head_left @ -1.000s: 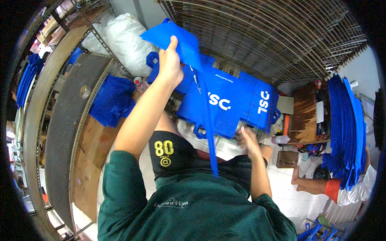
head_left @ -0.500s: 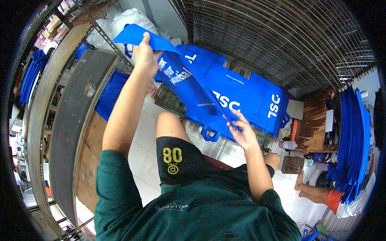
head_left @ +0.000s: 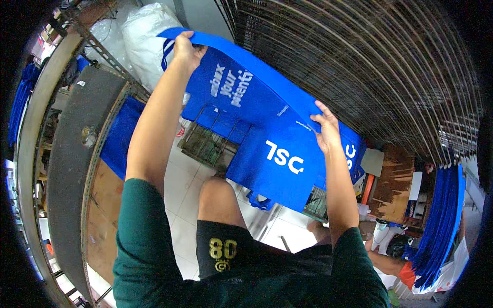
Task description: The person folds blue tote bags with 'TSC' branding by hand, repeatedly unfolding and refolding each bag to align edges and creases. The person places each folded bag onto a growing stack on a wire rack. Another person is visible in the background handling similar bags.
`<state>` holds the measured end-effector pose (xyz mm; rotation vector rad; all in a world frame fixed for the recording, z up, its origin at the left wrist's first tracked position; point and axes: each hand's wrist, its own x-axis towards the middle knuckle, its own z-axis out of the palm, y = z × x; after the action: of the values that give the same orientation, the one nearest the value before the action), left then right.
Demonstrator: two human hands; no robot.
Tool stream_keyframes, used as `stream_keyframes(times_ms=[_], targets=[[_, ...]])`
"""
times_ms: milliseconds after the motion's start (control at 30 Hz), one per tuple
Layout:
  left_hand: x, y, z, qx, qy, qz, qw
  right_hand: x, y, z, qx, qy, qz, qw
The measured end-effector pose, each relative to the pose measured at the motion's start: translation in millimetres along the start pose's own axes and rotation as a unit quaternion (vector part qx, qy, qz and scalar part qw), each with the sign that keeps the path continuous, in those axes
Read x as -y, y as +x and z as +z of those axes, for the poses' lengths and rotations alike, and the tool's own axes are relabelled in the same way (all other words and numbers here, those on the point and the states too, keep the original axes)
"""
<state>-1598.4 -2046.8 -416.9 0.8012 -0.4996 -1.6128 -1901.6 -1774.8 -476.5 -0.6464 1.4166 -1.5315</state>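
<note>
Both of my hands hold up a large blue fabric bag (head_left: 257, 69) with white lettering, stretched on a slant. My left hand (head_left: 189, 51) grips its folded upper edge at the far left, with a dark blue strap loop (head_left: 167, 54) hanging just beside it. My right hand (head_left: 327, 126) pinches the same edge further right and nearer to me. Below the held bag lies more blue printed fabric (head_left: 354, 141) on a wire-mesh rack (head_left: 205, 143). Where the held bag ends and the fabric beneath begins is partly hidden.
A tall stack of wire racks (head_left: 349, 56) rises at the back right. White plastic sacks (head_left: 151, 41) stand at the back left, near a dark curved shelf (head_left: 77, 169). Blue fabric pieces (head_left: 441, 220) hang at the right, close to another person's leg (head_left: 385, 262).
The bag has spread from a narrow sloping fold into a wide panel. My right hand has risen and moved away from me; my left stays near the far left. The view has shifted.
</note>
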Motion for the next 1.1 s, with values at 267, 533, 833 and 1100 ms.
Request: stream_keyframes(times_ms=[267,533,833,1100], targets=[[49.9,18.4,-111.0,0.003,0.009,-0.038,0.999,-112.6,15.3,5.2,-0.024,0.020,0.026,0.999],[192.0,77.8,-292.9,-0.184,0.042,-0.134,0.973,-277.9,56.9,10.5,-0.083,-0.110,0.055,0.989],[282.0,89.7,-374.7,-0.229,0.315,-0.043,0.920,-340.8,63.1,28.2,-0.171,-0.156,0.158,0.960],[280.0,96.5,-408.6,-0.245,0.295,-0.078,0.920,-387.6,39.7,35.1,-0.250,-0.107,0.119,0.955]])
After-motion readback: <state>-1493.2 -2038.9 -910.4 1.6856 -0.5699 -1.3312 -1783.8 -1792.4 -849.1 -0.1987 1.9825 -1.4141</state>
